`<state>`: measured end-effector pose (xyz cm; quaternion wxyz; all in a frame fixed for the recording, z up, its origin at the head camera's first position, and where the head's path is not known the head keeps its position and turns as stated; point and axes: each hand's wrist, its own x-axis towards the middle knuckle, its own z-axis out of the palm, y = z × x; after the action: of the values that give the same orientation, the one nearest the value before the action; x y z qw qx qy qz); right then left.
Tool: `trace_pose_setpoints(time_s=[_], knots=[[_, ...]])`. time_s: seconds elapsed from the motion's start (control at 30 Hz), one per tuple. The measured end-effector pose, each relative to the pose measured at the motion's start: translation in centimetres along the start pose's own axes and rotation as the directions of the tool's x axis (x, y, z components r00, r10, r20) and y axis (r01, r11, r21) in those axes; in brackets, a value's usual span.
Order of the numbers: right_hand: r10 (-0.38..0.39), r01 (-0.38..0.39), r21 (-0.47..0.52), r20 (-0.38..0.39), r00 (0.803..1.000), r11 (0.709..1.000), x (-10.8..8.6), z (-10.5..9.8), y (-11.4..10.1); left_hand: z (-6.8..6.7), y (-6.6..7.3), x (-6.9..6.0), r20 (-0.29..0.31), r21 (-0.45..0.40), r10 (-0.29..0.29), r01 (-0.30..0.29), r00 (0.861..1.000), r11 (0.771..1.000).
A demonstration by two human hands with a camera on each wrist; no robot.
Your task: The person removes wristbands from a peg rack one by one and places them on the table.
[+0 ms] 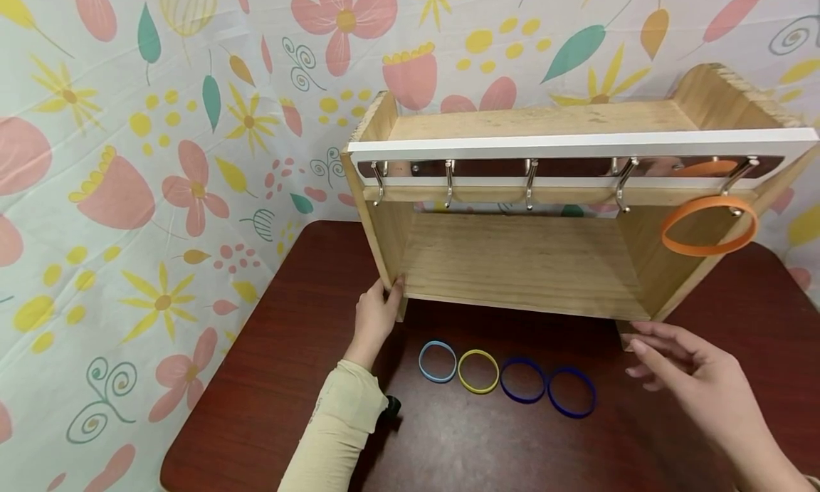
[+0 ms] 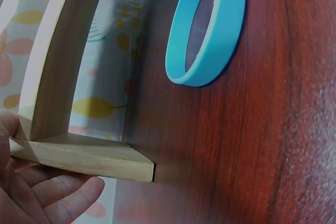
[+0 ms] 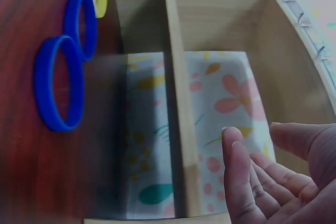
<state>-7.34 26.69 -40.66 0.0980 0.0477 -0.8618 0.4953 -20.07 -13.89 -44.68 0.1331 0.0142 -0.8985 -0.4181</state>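
Note:
My left hand (image 1: pixel 374 314) grips the lower left side panel of a wooden shelf rack (image 1: pixel 512 264); in the left wrist view the thumb and fingers lie on either side of the board (image 2: pixel 84 156). Near the rack's lower right corner, my right hand (image 1: pixel 695 378) holds nothing, its fingers loosely bent and apart from the thumb. An orange wristband (image 1: pixel 711 248) hangs from the far-right hook. In front of the rack lie a light blue wristband (image 1: pixel 421 357), a yellow wristband (image 1: pixel 460 374) and two dark blue wristbands (image 1: pixel 524 401), side by side.
Several metal hooks (image 1: pixel 529 182) line a white rail (image 1: pixel 564 148) across the rack's upper front. The rack stands on a dark red-brown table (image 1: pixel 256 378). Behind it hangs a flower-patterned cloth (image 1: pixel 211 157).

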Motion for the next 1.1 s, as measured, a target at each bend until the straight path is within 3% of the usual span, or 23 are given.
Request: trace_pose_setpoints(time_s=[0.17,0.33,0.57,0.7,0.93,1.1], knots=[[0.004,-0.003,0.028,-0.029,1.000,1.000,0.5,-0.3,-0.7,0.0,0.0,0.0,0.000,-0.005,-0.003,0.003,1.000,1.000],[-0.035,0.043,0.101,-0.080,0.996,0.994,0.9,-1.1,-1.2,0.1,0.0,0.0,-0.007,-0.002,0.008,-0.008,1.000,1.000],[-0.098,0.121,0.297,-0.092,0.991,0.947,1.5,-1.9,-1.5,0.1,0.0,0.0,-0.009,0.003,0.005,-0.005,1.000,1.000],[-0.115,0.139,0.349,-0.089,0.989,0.927,1.7,-2.0,-1.8,0.1,0.0,0.0,-0.009,0.007,0.000,0.000,1.000,1.000],[-0.101,0.138,0.362,-0.118,0.988,0.922,2.2,-2.5,-2.6,0.1,0.0,0.1,-0.009,-0.002,0.007,-0.007,1.000,1.000],[-0.110,0.165,0.409,-0.155,0.982,0.897,2.6,-2.7,-3.4,0.1,-0.1,0.1,-0.016,0.004,0.012,-0.012,1.000,1.000]])
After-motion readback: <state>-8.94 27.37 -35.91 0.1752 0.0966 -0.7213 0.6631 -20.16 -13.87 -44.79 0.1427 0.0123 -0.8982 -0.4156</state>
